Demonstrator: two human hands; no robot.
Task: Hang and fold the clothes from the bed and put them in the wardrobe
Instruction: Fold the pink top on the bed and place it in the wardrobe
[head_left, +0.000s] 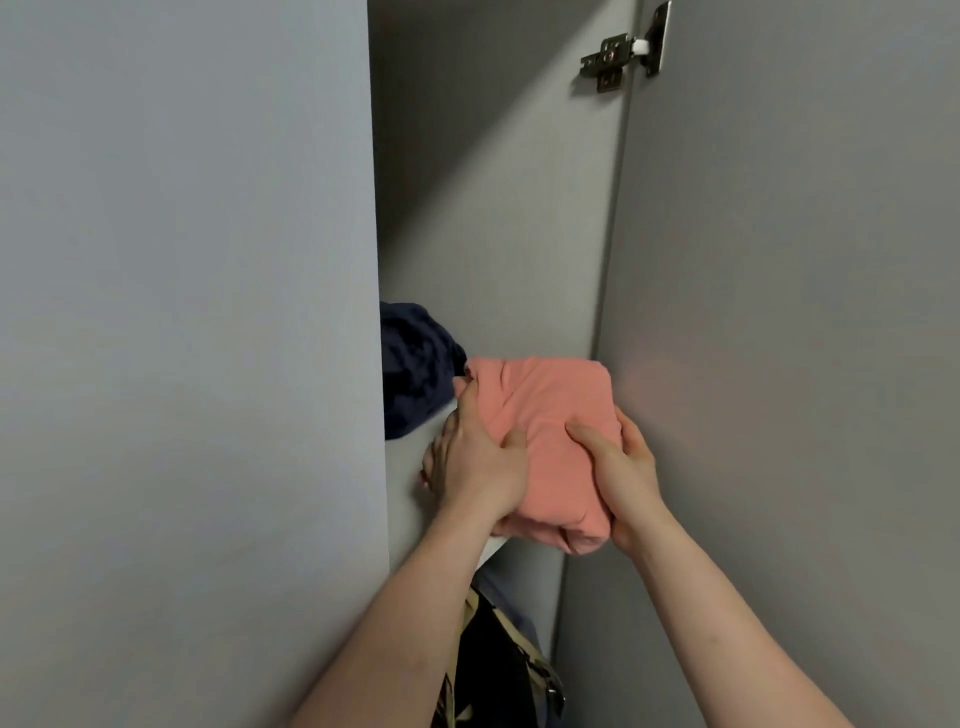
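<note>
Dark hanging clothes (498, 670) showed nearest, below a smooth pale shelf (410, 483). On the shelf's front edge, the left hand (475, 467) and right hand (626, 475) clasped a soft folded salmon garment (550, 415). A fuzzy navy bundle (415, 364) sat behind; the grey door (779, 312) hung open.

Metal hinge (626, 49), top right.
</note>
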